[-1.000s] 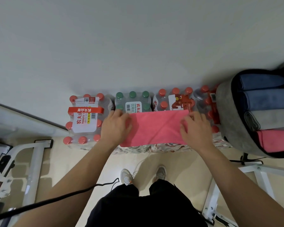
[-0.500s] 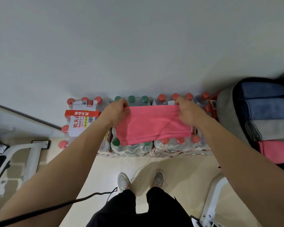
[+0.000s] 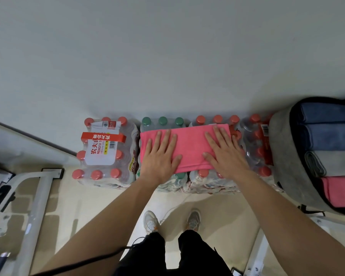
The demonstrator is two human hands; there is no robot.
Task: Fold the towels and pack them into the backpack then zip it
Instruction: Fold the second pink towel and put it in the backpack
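Pink towel [image 3: 189, 148], folded: flat under spread left hand [image 3: 160, 156] and right hand [image 3: 224, 154]; backpack [image 3: 287, 156], apparently open, beyond right hand.

The pack of water bottles [image 3: 108, 172] on the left carries a white label [image 3: 100, 156] with the red characters "农夫山" and under them the letters "NONGFU S"; the rest is cut off. A red band [image 3: 104, 137] across this pack has white characters, upside down and not surely readable. A barcode sticker [image 3: 264, 129] is on the far right pack [image 3: 254, 150], its digits too small to read.
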